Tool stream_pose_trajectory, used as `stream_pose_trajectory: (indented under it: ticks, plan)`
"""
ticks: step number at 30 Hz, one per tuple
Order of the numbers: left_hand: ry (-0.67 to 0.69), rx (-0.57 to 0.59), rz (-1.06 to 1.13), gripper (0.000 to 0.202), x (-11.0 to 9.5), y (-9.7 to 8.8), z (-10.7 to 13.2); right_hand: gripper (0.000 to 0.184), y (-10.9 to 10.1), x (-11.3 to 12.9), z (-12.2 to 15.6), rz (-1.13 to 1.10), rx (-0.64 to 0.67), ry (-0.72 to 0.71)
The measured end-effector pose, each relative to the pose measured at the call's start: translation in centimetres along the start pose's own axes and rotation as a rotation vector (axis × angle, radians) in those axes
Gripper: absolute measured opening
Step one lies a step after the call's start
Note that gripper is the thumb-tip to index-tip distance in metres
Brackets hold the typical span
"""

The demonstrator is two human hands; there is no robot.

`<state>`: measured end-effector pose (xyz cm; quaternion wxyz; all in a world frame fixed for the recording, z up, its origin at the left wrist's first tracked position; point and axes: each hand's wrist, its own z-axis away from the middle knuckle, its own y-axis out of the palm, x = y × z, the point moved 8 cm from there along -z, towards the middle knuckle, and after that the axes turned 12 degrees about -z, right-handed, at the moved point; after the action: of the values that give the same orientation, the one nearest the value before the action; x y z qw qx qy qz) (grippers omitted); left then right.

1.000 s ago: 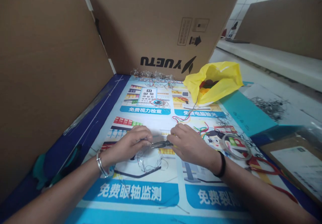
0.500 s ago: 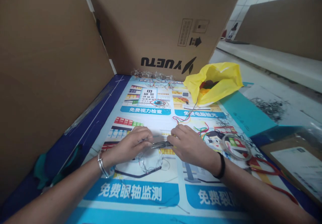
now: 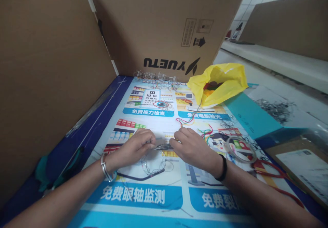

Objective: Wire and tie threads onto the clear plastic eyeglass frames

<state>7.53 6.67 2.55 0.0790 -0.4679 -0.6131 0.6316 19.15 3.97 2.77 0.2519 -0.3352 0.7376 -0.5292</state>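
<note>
My left hand (image 3: 140, 143) is closed in a pinch on a thin wire ring (image 3: 153, 165), a loose circle of fine twisted wire hanging below the fingers over the printed sheet (image 3: 143, 195). My right hand (image 3: 188, 142) is wrapped around a pair of pliers (image 3: 164, 147); most of its handles are hidden in the palm. The narrow jaws point left and meet the wire at my left fingertips. Whether the jaws are clamped on the wire is too small to tell. Coloured threads (image 3: 188, 120) lie just beyond my right hand.
A yellow bag (image 3: 222, 84) stands open at the back right. Right of my forearm lie a tape roll (image 3: 241, 149) and red-handled scissors (image 3: 271, 170). Wire bundles (image 3: 156, 77) rest along the cardboard wall (image 3: 159, 23). More tangled wire (image 3: 275, 110) sits on the right.
My right hand and the pliers have shifted very slightly, with the pliers turned a little. My left hand stays in almost the same place on the wire ring.
</note>
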Motion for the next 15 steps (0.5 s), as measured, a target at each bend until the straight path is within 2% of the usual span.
stream_pose_trajectory:
  ticks: [9,15]
  plan:
    - [0.039,-0.023,-0.046,0.012,-0.4,-0.03,-0.04,0.013,0.64,-0.17,0.04,-0.005,0.02,0.009]
    - [0.012,-0.023,-0.05,0.012,-0.33,-0.21,-0.05,0.01,0.68,-0.36,-0.02,-0.049,0.028,0.036]
